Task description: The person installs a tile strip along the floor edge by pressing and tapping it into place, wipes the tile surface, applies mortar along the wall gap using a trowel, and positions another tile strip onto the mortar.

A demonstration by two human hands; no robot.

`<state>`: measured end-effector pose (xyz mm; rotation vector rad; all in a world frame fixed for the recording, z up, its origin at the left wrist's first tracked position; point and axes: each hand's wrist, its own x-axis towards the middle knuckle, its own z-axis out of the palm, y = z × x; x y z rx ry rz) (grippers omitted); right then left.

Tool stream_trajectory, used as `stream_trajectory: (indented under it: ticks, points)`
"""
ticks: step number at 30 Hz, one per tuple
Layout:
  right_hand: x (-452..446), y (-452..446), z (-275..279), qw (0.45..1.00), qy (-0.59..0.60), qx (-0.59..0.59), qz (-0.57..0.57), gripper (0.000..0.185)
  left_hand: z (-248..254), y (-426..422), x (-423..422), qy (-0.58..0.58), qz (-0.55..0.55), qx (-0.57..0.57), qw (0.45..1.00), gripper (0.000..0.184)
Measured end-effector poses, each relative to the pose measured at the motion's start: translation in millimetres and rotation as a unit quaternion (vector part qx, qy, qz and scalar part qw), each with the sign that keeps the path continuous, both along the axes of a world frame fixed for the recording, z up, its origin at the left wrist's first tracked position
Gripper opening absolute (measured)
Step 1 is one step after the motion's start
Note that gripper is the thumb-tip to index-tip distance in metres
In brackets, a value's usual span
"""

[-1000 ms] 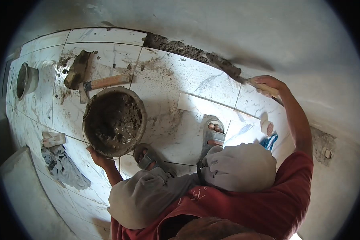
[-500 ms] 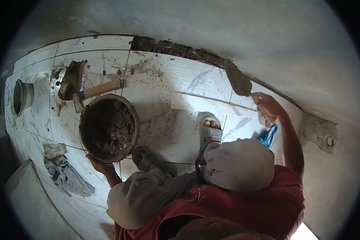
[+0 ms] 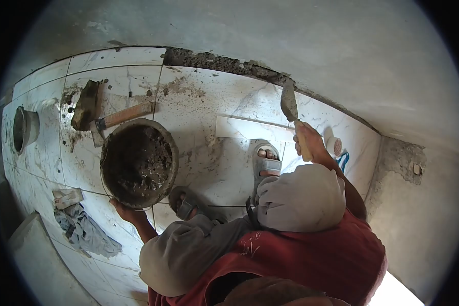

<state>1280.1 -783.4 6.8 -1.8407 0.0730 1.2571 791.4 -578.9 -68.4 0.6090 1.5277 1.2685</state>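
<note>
Right hand: at 3 o'clock of the view centre, fingers closed round the pale handle of a trowel. Blade extends to 11 o'clock from the hand; grey material on it. Tip lies at the 3-to-4 o'clock end of a rough, dark strip, which runs across 12 o'clock between floor tiles and wall. Contact of tip with strip: cannot tell.

Left hand: at 8 o'clock, touching the outside of a bucket at its 7 o'clock edge. Fingers partly hidden; how firmly they close cannot be told. Bucket sits at 9 o'clock, mouth facing the camera, containing wet, dark mix.

Surroundings: hatchet-like tool with wooden handle, towards 10 o'clock, just beside the bucket. Muddy brown block next to the tool's head. Smaller grey bucket far out at 9 o'clock, tipped on its side. Crumpled grey cloth at 8 o'clock. Narrow tile piece between 1 and 2 o'clock, lying on the floor. Sandalled right foot just below it. Dark crumbs scattered over tiles from 10 to 11 o'clock.
</note>
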Motion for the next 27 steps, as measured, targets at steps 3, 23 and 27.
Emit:
stream_trajectory:
  ticks: [3,23,27]
  points:
    - [2,6,-18,0.995,0.073,0.041,-0.059,0.033,1,-1,-1,0.004,-0.006,-0.006,1.000,0.059]
    - [-9,24,-25,0.999,-0.011,0.021,-0.042,0.038,-10,-1,-5,-0.023,0.007,0.001,1.000,0.055]
    - [-15,27,-37,0.997,0.002,0.032,-0.073,0.039,-3,0,-3,-0.011,-0.004,0.003,1.000,0.055]
